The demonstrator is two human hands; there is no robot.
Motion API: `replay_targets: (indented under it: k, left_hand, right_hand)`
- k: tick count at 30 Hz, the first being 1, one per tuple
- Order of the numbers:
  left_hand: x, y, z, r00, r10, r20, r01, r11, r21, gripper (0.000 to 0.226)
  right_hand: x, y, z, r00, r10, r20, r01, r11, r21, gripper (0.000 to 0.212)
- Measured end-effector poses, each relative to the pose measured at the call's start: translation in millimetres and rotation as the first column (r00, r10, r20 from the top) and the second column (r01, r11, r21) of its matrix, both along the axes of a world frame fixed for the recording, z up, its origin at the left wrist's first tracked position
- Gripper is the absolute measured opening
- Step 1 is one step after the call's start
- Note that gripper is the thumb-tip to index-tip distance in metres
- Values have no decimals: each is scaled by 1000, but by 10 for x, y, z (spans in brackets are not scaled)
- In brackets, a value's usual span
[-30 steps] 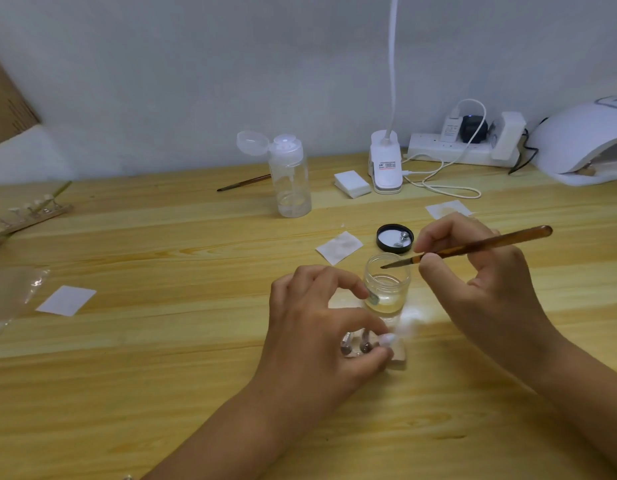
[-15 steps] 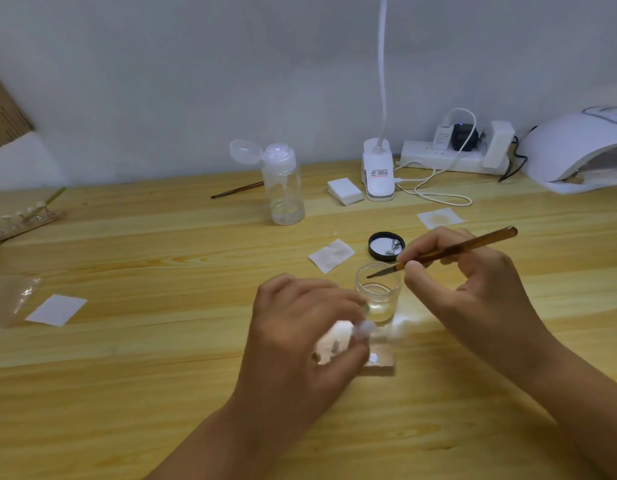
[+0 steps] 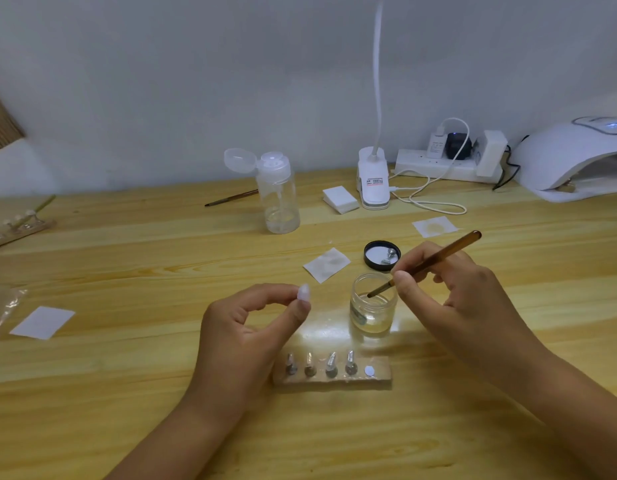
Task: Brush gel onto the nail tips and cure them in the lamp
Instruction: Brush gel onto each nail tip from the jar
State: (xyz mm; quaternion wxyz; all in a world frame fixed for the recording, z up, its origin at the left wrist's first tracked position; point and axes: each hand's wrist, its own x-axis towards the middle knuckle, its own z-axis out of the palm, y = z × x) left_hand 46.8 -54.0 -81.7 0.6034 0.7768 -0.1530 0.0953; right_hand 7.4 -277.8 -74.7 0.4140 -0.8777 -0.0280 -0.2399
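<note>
Left hand [image 3: 251, 327]: thumb and forefinger pinch a single pale nail tip [image 3: 303, 293], held up off the table [image 3: 127, 393]; the other fingers curl loosely beneath.

Holder strip [image 3: 379, 380]: lies on the table on the near side of that hand and the jar. It carries four small stands in a row, and the position at its right end shows only a white dot.

Gel jar [image 3: 371, 317]: stands open just right of the pinched tip, with its black lid [image 3: 366, 255] lying just beyond it.

Brush [image 3: 438, 256]: the long axis runs from far right down to near left. The bristle end is inside the jar mouth and points toward the left hand.

Right hand [image 3: 452, 296]: grips the handle pen-fashion, close above the jar rim.

Curing lamp [image 3: 570, 161]: sits at the far right, well apart and on the right hand's side.

Judgement: the brush is being loaded. The nail tip lies left of the bristles, roughly along the brush's own line, so a short carry leftward should meet it. Whether gel is on the bristles cannot be told.
</note>
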Motion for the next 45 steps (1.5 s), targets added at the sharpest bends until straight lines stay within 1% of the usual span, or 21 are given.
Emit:
replay_targets:
  k: [4,9,17,21,24,26,30,33,37,41,45]
  left_hand:
    - [2,12,-27,999,-14,-29,15,1000,11,7]
    - [15,23,-35,999,-11,-39,11,1000,-2,11]
    - [28,19,-46,999,-30,-37,30,999,11,11]
    - [34,23,-60,998,-42,-39,42,999,-4,12]
    - [32,30,-68,998,-55,-39,55,998,6,4]
    - [28,28,-71,998,-58,-37,58,998,14,6]
    - [-6,33,-67,997,-74,-13,74,997,9,11]
    - [-24,42,-43,996,-84,25,83,996,20,15]
    - [-9,39,-47,994,-89,59,87,996,31,9]
    - [-5,32,-70,991,-109,72,105,993,56,8]
    - [5,33,-64,992,-103,78,99,994,48,10]
  right_hand:
    - [2,-6,1,1000,-11,24,11,1000,-8,3]
    - [0,2,-17,1000,5,-7,-6,1000,-28,9]
    - [-11,11,-6,1000,5,10,-5,1000,-11,6]
    - [-15,14,-5,998,-16,60,17,1000,-7,11]
    - [-29,37,21,995,-27,101,28,1000,-8,6]
    - [-34,46,36,991,-33,126,34,999,-2,7]
    - [-59,66,57,982,-56,182,55,998,10,9]
    - [-77,84,72,984,-42,174,45,999,-13,10]
    - [-75,84,59,986,-35,161,40,999,-33,9]
    - [-70,79,63,979,-46,198,54,998,-39,13]
    - [-60,57,48,984,-60,165,67,997,-39,14]
